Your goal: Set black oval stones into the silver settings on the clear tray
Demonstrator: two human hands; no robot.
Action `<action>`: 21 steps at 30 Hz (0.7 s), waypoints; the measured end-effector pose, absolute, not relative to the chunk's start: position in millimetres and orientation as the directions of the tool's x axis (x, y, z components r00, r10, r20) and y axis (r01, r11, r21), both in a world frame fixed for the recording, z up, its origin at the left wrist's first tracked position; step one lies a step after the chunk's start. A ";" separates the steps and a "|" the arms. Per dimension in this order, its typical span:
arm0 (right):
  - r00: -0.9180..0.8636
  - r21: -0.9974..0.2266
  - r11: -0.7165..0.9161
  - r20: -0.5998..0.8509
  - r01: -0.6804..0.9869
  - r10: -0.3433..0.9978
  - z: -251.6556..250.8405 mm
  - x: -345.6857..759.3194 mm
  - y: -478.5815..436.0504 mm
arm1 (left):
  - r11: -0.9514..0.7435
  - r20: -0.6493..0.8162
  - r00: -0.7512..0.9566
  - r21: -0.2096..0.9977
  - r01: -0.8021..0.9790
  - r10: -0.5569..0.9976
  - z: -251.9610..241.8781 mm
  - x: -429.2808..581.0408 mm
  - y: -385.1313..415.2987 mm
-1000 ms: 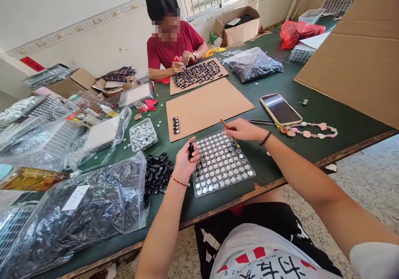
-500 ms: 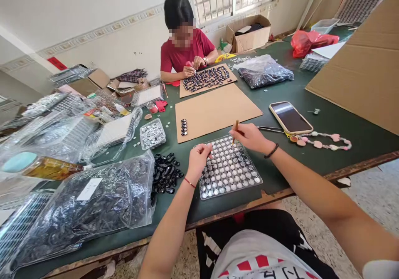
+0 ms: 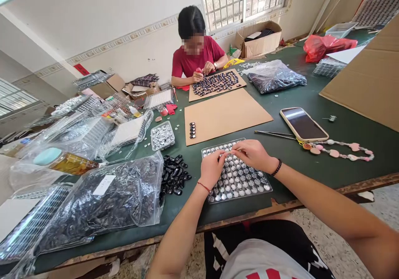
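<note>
A clear plastic tray (image 3: 268,189) with rows of small round whitish pieces in its cups lies in front of me. Over its far half, my left hand (image 3: 213,169) is closed in a pinch; whatever it holds is too small to name. My right hand (image 3: 254,155) meets it there, fingers closed round a thin wooden stick (image 3: 238,149), mostly hidden and tipped toward the left fingertips. Beyond the tray, a cardboard sheet (image 3: 227,114) bears a short column of black clips (image 3: 192,130) with whitish faces. Loose black clips (image 3: 174,175) are heaped left of the tray.
A tub of small silvery pieces (image 3: 162,135) and a big bag of black parts (image 3: 124,196) stand left. Tweezers (image 3: 274,134), a phone (image 3: 304,124) and a bead strap (image 3: 352,147) lie right. Across the table, a co-worker (image 3: 199,54) handles pieces over another cardboard (image 3: 193,97).
My right hand has come left and lowered the stick from upright to nearly flat, so the fingertips of both hands now meet. The view has shifted slightly left and up.
</note>
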State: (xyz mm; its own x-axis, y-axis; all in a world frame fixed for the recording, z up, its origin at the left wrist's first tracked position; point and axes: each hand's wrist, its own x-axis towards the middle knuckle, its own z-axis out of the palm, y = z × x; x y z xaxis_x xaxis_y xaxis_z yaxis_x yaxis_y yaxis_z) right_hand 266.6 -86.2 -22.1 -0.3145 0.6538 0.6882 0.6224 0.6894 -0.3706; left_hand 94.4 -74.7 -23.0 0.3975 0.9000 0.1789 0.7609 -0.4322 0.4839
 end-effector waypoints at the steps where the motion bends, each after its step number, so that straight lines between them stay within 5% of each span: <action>1: -0.311 -0.370 0.690 0.692 0.622 0.651 -22.1 265.9 -86.4 | -0.435 0.179 0.402 0.498 0.750 0.898 -23.3 93.5 -73.7; 12: -0.377 -0.285 0.714 0.693 0.639 0.614 -26.4 260.6 -86.4 | -0.444 0.139 0.427 0.419 0.792 0.893 -21.7 92.8 -71.8; 21: -0.350 -0.338 0.664 0.644 0.667 0.680 -21.1 258.1 -83.4 | -0.347 0.120 0.349 0.605 0.717 0.930 -21.4 89.3 -62.7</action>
